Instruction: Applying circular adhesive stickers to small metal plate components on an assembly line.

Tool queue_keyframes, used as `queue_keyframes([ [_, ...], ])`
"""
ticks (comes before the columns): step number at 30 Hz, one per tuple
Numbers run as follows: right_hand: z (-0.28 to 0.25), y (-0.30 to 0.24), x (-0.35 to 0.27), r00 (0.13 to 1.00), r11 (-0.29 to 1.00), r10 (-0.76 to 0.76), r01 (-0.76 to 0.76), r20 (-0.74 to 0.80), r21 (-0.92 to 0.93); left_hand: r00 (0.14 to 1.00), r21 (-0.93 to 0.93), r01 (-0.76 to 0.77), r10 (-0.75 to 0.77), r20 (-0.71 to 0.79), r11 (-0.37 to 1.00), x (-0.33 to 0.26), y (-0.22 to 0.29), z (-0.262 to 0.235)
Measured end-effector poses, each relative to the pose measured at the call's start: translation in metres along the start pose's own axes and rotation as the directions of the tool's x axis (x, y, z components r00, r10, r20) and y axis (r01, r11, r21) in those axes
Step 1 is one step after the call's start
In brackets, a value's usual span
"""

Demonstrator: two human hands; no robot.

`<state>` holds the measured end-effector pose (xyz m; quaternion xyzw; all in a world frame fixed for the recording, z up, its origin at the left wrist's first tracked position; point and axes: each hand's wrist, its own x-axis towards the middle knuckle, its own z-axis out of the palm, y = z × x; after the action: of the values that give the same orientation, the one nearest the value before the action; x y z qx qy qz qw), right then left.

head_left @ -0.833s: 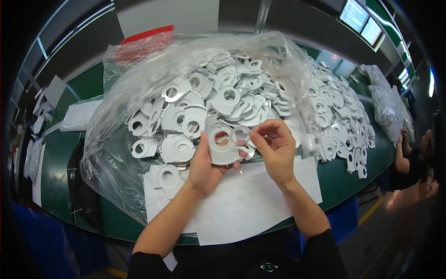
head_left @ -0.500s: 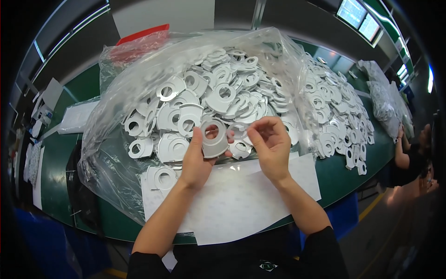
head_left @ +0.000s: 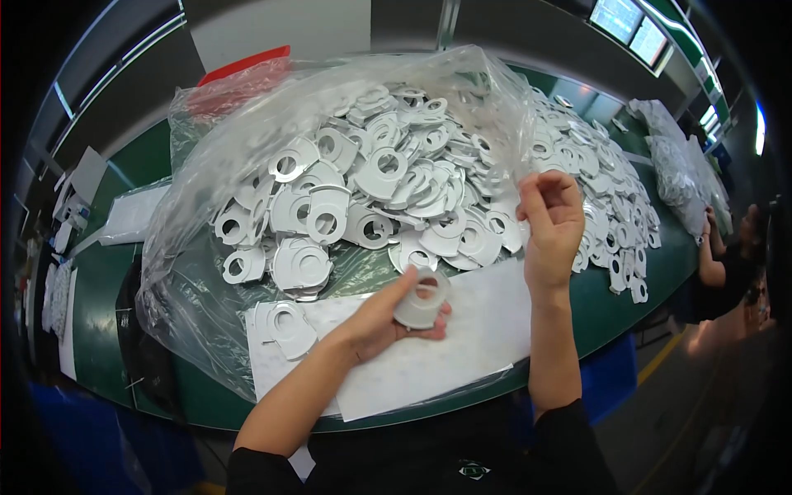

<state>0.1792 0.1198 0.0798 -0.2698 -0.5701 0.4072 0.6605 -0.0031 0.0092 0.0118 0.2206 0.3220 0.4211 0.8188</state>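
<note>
Near edge of the green surface (head_left: 635,297): both forearms are coming in over it, dark sleeves at the elbows. The left hand (head_left: 386,318) is lying low over a white sheet (head_left: 462,346) that is covering the near middle of the surface. It is clamping a small stack of white ring-shaped cutouts (head_left: 421,299) — thumb on top at the rim of the centre hole, fingers curled beneath. The stack is sitting just above the sheet, tilted slightly toward the far side.

The right hand (head_left: 551,223) is raised off the surface, well apart from the left hand, toward the right of the sheet. Its fingertips are drawn together in a pinch; whether anything thin is caught between them — cannot tell.

Left on the sheet, one single flat cutout (head_left: 285,326) is lying beside the left wrist.

Past the sheet, a clear plastic bag (head_left: 247,165) is spreading open across the middle of the surface, holding a large heap of white cutouts (head_left: 371,190), overlapping at all angles. A second spread of the same cutouts (head_left: 602,190) is running toward the far right corner.

At the far left corner, a red tray (head_left: 239,70) is showing behind the bag. At the right edge, another person's arm (head_left: 714,247) is resting by the surface.
</note>
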Motion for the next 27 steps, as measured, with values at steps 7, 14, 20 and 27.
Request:
queue_keyframes([
  [7, 0.037, 0.020, -0.048, 0.808, 0.917, 0.367, -0.398, 0.461, -0.033, 0.981, -0.253, -0.186, 0.195, 0.014, 0.950, 0.005, 0.004, -0.011],
  [14, 0.043, 0.024, -0.056, 0.751, 0.887, 0.417, -0.459, 0.512, -0.048, 0.958, -0.229, -0.284, 0.266, -0.107, 0.931, 0.002, 0.004, -0.005],
  [20, 0.043, 0.027, -0.058, 0.754, 0.878, 0.435, -0.477, 0.493, -0.045, 0.958, -0.232, -0.281, 0.259, -0.120, 0.931, 0.002, 0.006, -0.003],
  [27, 0.043, 0.029, -0.058, 0.745, 0.876, 0.433, -0.480, 0.507, -0.042, 0.953, -0.244, -0.297, 0.274, -0.127, 0.923, 0.002, 0.005, -0.003],
])
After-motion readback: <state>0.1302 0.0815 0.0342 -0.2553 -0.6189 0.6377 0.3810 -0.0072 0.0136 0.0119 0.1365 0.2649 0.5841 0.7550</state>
